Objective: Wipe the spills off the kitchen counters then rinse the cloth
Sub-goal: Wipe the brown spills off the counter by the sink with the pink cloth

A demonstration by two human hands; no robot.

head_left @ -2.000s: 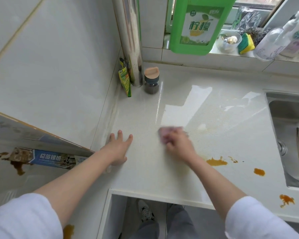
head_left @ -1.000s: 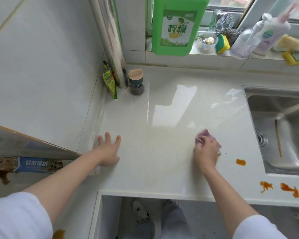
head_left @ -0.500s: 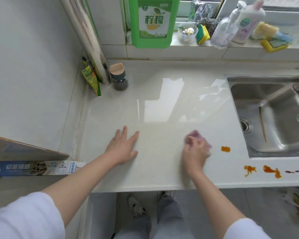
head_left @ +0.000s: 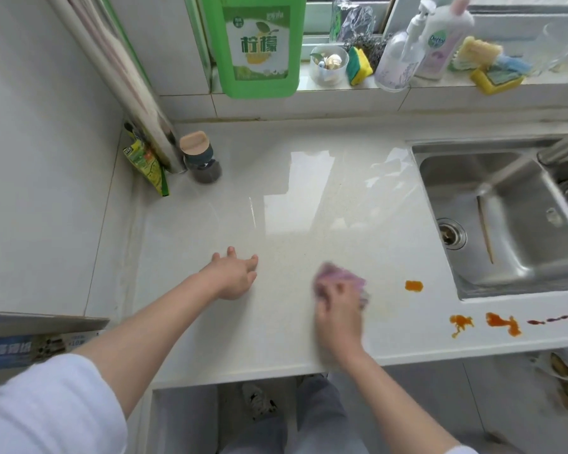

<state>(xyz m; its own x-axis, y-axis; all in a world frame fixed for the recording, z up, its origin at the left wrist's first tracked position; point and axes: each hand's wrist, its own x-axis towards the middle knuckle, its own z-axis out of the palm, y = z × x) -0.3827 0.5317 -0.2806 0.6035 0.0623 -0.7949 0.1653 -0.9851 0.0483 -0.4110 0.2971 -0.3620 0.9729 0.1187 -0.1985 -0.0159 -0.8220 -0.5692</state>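
Item: wiping in progress, kitchen counter (head_left: pixel 276 339). All places given from the sink (head_left: pixel 505 224).

- Cloth (head_left: pixel 336 273): pinkish-purple, soft and bunched, on the counter well left of the sink. The right hand (head_left: pixel 340 309) presses it down from above. The hand is motion-blurred, so whether its fingers curl round the cloth or lie flat on it cannot be told.
- Left hand (head_left: pixel 235 273): further left of the sink, palm down on the stone, fingers spread and straight. Likely a brace while the other arm scrubs.
- Spills: orange blot (head_left: pixel 413 285) just off the sink's near-left corner, close right of the cloth and untouched; two more orange splashes (head_left: pixel 502 324) and a dark streak (head_left: pixel 558 317) along the counter lip in front of the sink.
- Counter: pale, speckled, glossy, mirroring the window.
- Sink: brushed steel, rectangular, drain at its left side; probably where the rinse will happen.
- Green detergent jug (head_left: pixel 259 44): on the sill, back-left of the sink.
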